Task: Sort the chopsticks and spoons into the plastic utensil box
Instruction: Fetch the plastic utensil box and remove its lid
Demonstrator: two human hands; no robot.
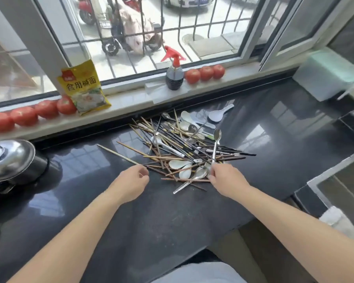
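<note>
A: What sits left of centre?
B: The left hand [132,181] pinches a pale chopstick [117,153] slanting toward upper left on the dark desk [90,201].
A: And further right?
B: A tangled pile of chopsticks and spoons [184,148] at centre; the right hand [226,178] grips an upright metal spoon [215,146] at the pile's right edge.

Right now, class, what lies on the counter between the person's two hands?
In the head view, the near end of the chopstick and spoon pile lies between the left hand and the right hand.
</note>
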